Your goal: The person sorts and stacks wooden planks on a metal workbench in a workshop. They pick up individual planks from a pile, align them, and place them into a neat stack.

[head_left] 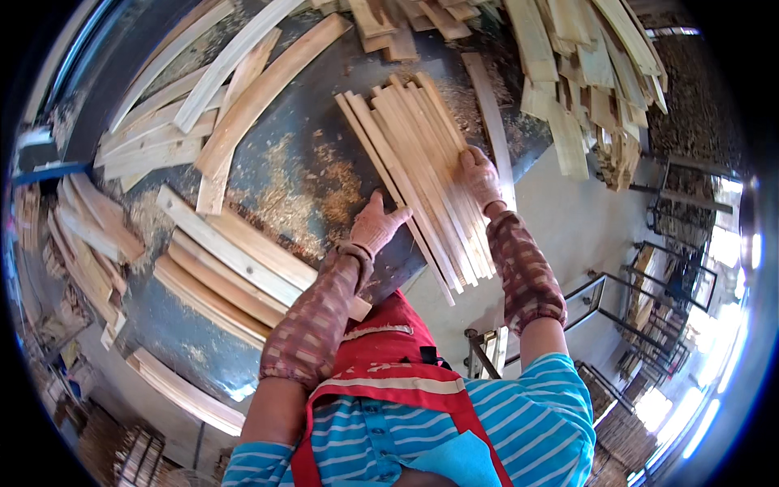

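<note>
Touching the left edge of the wooden strips, the left hand is half-open; the right hand lies on their right edge, grip unclear. At twelve o'clock from the red apron, they overhang the tabletop. Sawdust lies at eleven; farther, piled boards at one.

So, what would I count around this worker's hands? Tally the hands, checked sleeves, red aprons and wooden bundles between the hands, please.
Hands: 2 (left hand, right hand)
Checked sleeves: 2 (left sleeve, right sleeve)
Red apron: 1
Bundle of wooden strips: 1
Total: 6
The bundle's strips lie too close to count surely.
</note>
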Demonstrator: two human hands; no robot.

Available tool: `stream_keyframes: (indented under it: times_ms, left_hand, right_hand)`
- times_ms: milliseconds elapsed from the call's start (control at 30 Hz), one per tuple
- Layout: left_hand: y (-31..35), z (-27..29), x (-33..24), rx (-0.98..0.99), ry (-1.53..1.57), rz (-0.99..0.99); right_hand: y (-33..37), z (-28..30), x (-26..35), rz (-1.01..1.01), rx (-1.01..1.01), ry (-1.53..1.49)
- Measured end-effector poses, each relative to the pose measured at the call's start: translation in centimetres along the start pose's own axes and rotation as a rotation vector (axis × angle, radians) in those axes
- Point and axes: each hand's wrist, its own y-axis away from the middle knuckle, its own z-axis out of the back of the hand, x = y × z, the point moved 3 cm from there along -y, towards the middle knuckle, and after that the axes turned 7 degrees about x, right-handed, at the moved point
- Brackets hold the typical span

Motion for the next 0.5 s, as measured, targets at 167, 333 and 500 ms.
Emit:
stream_keyframes:
  times_ms: [167, 333, 500]
  left_hand:
    - [7.2, 9.2, 5.3, -0.29, 0.2, -0.062]
    - [20.8, 18.9, 16.7, -0.974, 0.24, 0.053]
    - [30.8, 19.0, 25.7, -1.066, 0.008, 0.617]
  right_hand:
    - [3.7, -1.4, 4.3, 0.383, -0.284, 0.081]
    - [15.6, -9.7, 12.7, 0.579, 0.132, -0.271]
    - [26.3, -23.1, 18.8, 0.715, 0.718, -0.216]
